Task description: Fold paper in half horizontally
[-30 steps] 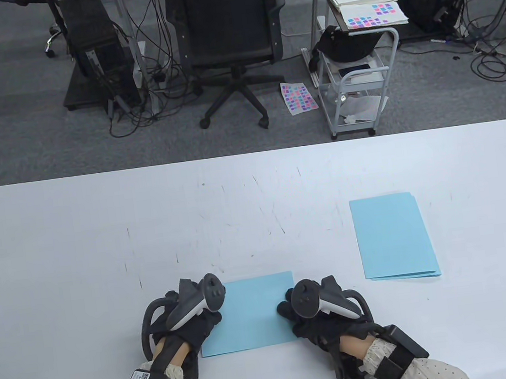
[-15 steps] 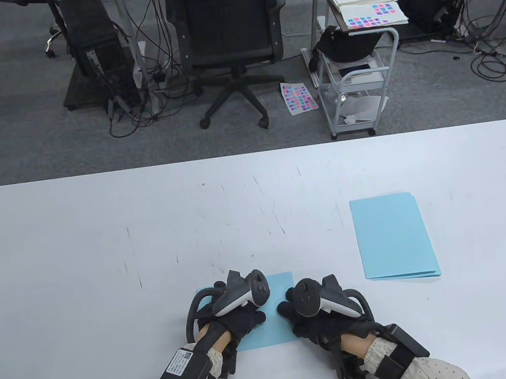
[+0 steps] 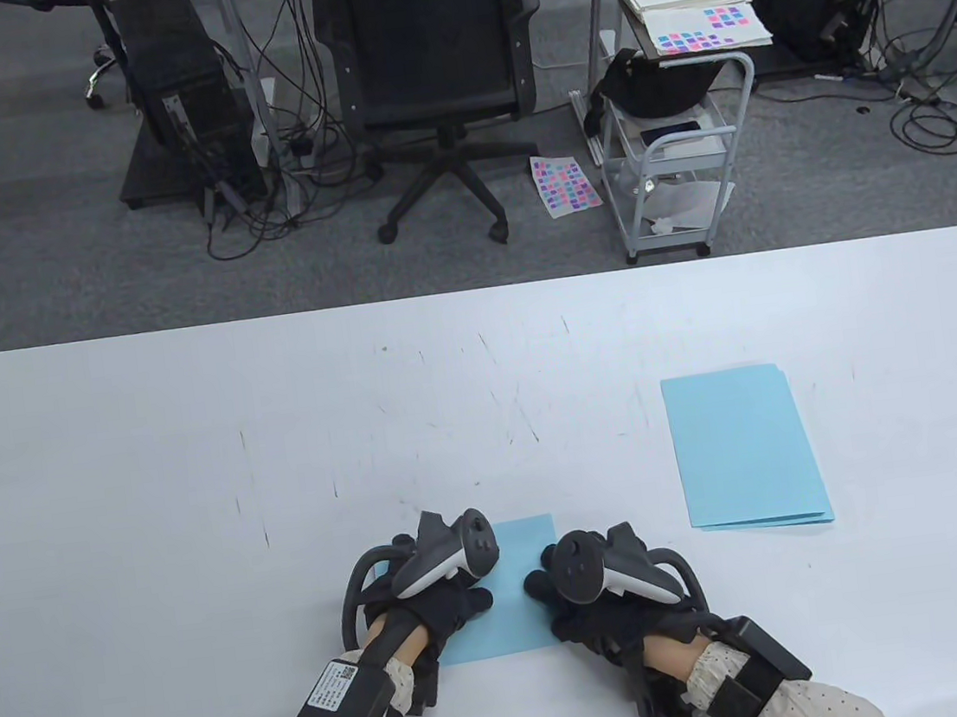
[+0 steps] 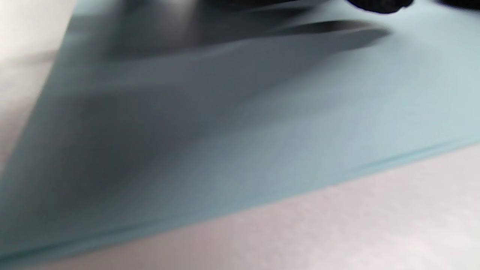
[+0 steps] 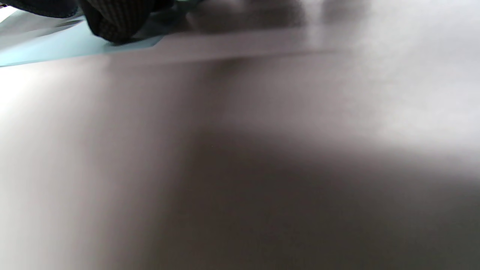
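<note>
A folded light-blue paper (image 3: 517, 598) lies flat near the table's front edge. My left hand (image 3: 451, 597) rests on its left half and presses it down. My right hand (image 3: 578, 599) rests on its right edge, fingers on the sheet. In the left wrist view the paper (image 4: 262, 112) fills the frame with its doubled edge showing, and a gloved fingertip (image 4: 378, 4) touches it at the top. In the right wrist view a gloved finger (image 5: 116, 18) presses on the paper's corner (image 5: 56, 48). Neither hand grips anything.
A small stack of light-blue sheets (image 3: 747, 447) lies on the white table (image 3: 194, 454) to the right of my hands. Beyond the table's far edge stand an office chair (image 3: 431, 77) and a wire cart (image 3: 672, 160).
My left hand slid right across the paper from its left edge toward the middle, then eased slightly back left. My right hand stayed in place.
</note>
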{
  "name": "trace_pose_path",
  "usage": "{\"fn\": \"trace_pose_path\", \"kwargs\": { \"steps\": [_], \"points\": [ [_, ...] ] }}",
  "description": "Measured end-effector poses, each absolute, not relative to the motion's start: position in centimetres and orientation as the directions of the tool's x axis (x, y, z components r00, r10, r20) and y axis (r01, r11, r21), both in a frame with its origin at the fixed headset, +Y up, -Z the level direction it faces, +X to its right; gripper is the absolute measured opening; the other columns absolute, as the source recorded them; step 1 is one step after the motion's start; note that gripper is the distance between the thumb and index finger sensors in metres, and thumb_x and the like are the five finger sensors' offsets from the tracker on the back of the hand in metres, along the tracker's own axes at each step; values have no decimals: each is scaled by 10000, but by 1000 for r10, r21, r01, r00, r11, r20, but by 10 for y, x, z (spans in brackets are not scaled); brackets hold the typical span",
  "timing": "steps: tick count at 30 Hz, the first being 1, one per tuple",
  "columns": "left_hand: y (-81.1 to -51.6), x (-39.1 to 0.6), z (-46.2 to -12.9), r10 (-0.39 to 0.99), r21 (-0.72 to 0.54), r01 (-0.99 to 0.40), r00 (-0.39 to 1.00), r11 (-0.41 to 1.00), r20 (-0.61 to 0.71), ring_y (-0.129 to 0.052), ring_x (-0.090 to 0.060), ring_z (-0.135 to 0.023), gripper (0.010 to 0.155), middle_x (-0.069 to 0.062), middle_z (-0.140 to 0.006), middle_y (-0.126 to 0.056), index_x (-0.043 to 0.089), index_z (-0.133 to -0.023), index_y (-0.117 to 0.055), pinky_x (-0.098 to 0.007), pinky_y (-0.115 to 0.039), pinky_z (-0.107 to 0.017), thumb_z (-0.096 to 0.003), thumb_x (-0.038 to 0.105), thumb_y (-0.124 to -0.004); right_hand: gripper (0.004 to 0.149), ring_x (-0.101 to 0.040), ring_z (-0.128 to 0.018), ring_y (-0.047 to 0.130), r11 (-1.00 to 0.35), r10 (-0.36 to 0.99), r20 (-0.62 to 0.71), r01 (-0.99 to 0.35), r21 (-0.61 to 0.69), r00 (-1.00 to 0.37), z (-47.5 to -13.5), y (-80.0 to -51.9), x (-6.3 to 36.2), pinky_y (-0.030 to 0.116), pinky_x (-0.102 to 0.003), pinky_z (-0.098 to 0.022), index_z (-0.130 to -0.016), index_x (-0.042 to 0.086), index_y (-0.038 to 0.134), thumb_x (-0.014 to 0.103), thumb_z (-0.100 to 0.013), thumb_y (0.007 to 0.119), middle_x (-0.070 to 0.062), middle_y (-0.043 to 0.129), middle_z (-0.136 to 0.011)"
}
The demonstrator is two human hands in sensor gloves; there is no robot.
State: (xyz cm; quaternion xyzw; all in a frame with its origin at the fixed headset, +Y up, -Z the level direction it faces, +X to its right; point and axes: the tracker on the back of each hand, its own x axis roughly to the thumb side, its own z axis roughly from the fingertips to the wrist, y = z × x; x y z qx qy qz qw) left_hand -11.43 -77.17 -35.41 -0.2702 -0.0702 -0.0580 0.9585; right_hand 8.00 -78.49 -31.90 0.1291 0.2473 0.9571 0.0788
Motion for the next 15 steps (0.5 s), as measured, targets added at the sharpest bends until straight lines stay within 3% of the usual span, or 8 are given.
{"fn": "trace_pose_path", "kwargs": {
  "steps": [15],
  "points": [
    [-769, -149, -355, -102, -521, 123, 992, 845, 69, -330, -15, -1137, 636, 344, -1127, -339, 605, -967, -401, -426, -323, -893, -387, 573, -658, 621, -306, -1074, 86, -869, 210, 210, -84, 487, -955, -318, -785, 80, 101, -643, -730, -1022, 487, 376, 447, -480, 677, 196, 203, -1162]
  ]
}}
